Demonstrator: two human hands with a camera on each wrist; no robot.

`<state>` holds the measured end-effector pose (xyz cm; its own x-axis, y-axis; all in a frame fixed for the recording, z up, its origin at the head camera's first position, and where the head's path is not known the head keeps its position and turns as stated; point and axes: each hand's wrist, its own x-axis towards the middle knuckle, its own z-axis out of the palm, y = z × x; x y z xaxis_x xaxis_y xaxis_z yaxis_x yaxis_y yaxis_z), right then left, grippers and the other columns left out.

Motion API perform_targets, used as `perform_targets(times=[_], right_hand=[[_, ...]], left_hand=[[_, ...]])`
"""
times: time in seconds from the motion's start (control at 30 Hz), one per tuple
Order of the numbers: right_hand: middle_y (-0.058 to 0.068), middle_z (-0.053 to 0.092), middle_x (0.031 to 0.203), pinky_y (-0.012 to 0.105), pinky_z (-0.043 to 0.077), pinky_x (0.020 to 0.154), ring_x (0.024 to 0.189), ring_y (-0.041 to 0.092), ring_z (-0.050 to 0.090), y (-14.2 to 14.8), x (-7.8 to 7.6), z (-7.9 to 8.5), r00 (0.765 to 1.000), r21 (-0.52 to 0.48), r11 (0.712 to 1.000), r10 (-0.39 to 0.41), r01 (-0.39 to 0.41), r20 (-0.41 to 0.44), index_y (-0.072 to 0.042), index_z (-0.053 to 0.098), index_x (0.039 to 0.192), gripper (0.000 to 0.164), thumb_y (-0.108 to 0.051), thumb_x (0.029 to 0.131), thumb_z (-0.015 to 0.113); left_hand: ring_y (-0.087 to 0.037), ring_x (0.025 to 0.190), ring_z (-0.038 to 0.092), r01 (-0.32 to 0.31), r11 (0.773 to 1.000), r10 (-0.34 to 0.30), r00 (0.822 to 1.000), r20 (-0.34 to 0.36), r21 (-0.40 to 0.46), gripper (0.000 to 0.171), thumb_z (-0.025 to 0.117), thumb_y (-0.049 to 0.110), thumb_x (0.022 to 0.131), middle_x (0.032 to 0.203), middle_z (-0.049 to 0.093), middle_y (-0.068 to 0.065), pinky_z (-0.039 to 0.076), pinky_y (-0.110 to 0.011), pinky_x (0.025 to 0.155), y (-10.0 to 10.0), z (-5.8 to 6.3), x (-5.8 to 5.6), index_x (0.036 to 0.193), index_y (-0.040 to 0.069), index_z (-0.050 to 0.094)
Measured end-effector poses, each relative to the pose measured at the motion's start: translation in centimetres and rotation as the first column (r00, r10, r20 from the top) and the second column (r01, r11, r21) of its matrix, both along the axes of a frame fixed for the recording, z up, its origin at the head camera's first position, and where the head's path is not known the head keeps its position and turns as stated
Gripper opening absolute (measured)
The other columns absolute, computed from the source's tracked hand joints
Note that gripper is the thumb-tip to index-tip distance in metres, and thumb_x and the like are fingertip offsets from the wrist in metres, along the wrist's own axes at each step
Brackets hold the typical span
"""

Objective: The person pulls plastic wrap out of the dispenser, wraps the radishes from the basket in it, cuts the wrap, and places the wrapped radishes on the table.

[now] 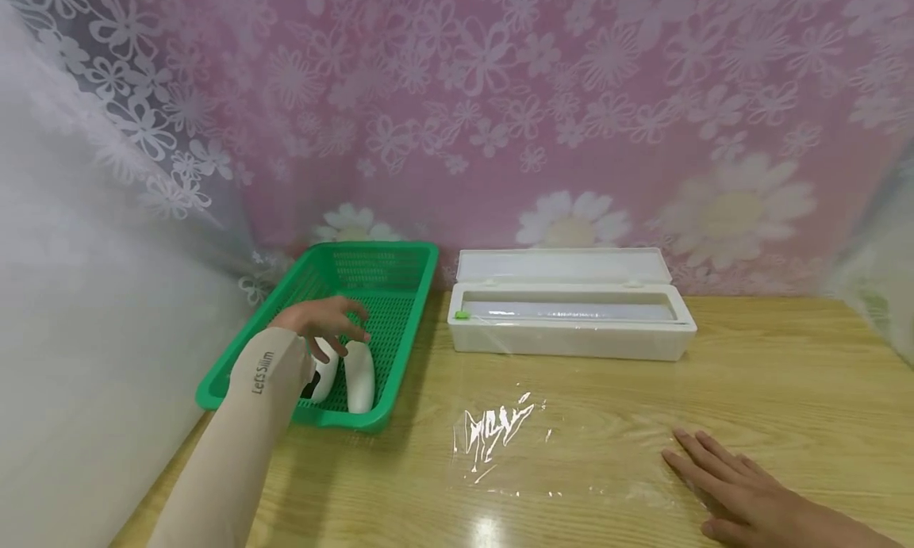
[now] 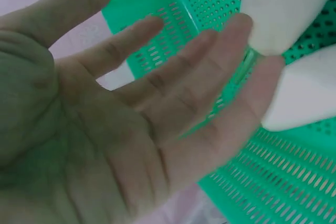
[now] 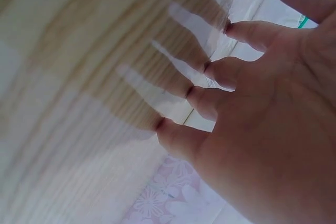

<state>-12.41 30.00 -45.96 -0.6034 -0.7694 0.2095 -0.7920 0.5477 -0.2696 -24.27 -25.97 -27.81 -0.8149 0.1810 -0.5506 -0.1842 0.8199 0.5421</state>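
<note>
My left hand (image 1: 328,322) reaches over a green plastic basket (image 1: 421,318), its fingers spread and loosely bent, with nothing between them. Below it lie two smooth, white, elongated things with tapered ends; the right one (image 1: 360,377) shows most fully, while the hand and sleeve partly cover the left one (image 1: 328,367). In the left wrist view, the fingertips come close to both; whether they touch cannot be told. A sheet of clear plastic wrap (image 1: 564,445) is spread on the table. My right hand (image 1: 750,488) rests its fingertips on the table at the wrap's right side.
Behind the wrap stands a white plastic wrap dispenser (image 1: 571,340), its lid (image 1: 564,266) raised, a roll inside and a green slider (image 1: 462,315) at its left end. A flowered pink curtain (image 1: 500,136) hangs along the back of the wooden table (image 1: 771,358).
</note>
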Motion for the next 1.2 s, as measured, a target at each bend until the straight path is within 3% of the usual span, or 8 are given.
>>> perform_targets(times=[0.23, 0.4, 0.6, 0.73, 0.97, 1.1, 1.2], right_hand=[[-0.019, -0.022, 0.164, 0.066, 0.044, 0.060, 0.143, -0.007, -0.023, -0.1, 0.0, 0.0, 1.000, 0.011, 1.000, 0.000, 0.000, -0.004, -0.028, 0.000, 0.164, 0.102, -0.016, 0.094, 0.072], [-0.020, -0.022, 0.164, 0.066, 0.044, 0.060, 0.143, -0.007, -0.023, 0.0, -0.1, -0.1, 1.000, 0.014, 1.000, -0.004, 0.004, -0.001, -0.029, -0.001, 0.164, 0.102, -0.017, 0.094, 0.072], [-0.019, -0.020, 0.165, 0.066, 0.044, 0.062, 0.145, -0.006, -0.021, 0.0, -0.2, -0.3, 0.999, 0.004, 1.000, -0.001, 0.001, -0.032, -0.028, 0.001, 0.164, 0.101, -0.020, 0.094, 0.073], [-0.018, -0.018, 0.165, 0.066, 0.045, 0.062, 0.145, -0.005, -0.020, 0.1, -0.1, -0.4, 0.999, -0.004, 1.000, -0.005, 0.004, -0.047, -0.028, 0.002, 0.165, 0.100, -0.021, 0.094, 0.072], [-0.019, -0.019, 0.165, 0.066, 0.043, 0.062, 0.144, -0.006, -0.021, 0.1, 0.1, -0.6, 1.000, -0.015, 1.000, -0.012, 0.012, 0.010, -0.028, 0.002, 0.164, 0.099, -0.016, 0.094, 0.071], [-0.019, -0.020, 0.165, 0.068, 0.043, 0.061, 0.144, -0.007, -0.022, 0.0, 0.1, -0.4, 1.000, -0.009, 1.000, -0.007, 0.008, 0.019, -0.028, 0.002, 0.164, 0.099, -0.016, 0.095, 0.071], [-0.019, -0.018, 0.165, 0.068, 0.041, 0.063, 0.145, -0.006, -0.021, 0.0, 0.2, -0.2, 1.000, -0.013, 1.000, -0.015, 0.015, 0.013, -0.028, 0.004, 0.165, 0.098, -0.017, 0.094, 0.072]], left_hand=[[-0.044, 0.120, 0.059, -0.135, 0.990, 0.134, 0.991, 0.021, 0.048, 0.064, 0.064, 0.014, 0.101, 0.149, 0.040, -0.032, 0.058, -0.047, 0.082, 0.1, -0.5, 0.3, 0.155, -0.001, 0.033], [-0.045, 0.114, 0.062, -0.259, 0.965, 0.258, 0.966, 0.022, 0.045, 0.066, 0.068, 0.011, 0.098, 0.141, 0.042, -0.040, 0.059, -0.048, 0.079, 0.4, -1.2, 0.5, 0.155, 0.003, 0.036], [-0.045, 0.104, 0.066, -0.315, 0.948, 0.314, 0.949, 0.019, 0.039, 0.068, 0.069, 0.007, 0.096, 0.130, 0.050, -0.042, 0.060, -0.048, 0.075, 0.3, -2.4, 0.6, 0.155, 0.003, 0.036], [-0.044, 0.100, 0.068, -0.325, 0.944, 0.323, 0.946, 0.037, 0.053, 0.070, 0.071, 0.005, 0.094, 0.125, 0.053, -0.041, 0.059, -0.050, 0.078, 0.4, -2.8, 0.5, 0.155, 0.004, 0.037], [-0.051, 0.106, 0.063, -0.246, 0.969, 0.241, 0.964, 0.110, 0.030, 0.063, 0.070, 0.001, 0.094, 0.133, 0.045, -0.042, 0.059, -0.053, 0.076, 0.4, -4.3, 0.2, 0.151, 0.004, 0.045], [-0.046, 0.098, 0.066, -0.250, 0.968, 0.248, 0.965, 0.080, 0.013, 0.057, 0.073, 0.005, 0.092, 0.133, 0.043, -0.039, 0.060, -0.051, 0.070, 0.1, -5.5, -0.1, 0.145, 0.006, 0.052], [-0.040, 0.092, 0.067, -0.213, 0.977, 0.213, 0.976, 0.033, -0.017, 0.054, 0.075, 0.010, 0.092, 0.128, 0.046, -0.035, 0.060, -0.048, 0.069, 0.1, -5.7, -0.3, 0.140, 0.007, 0.053]])
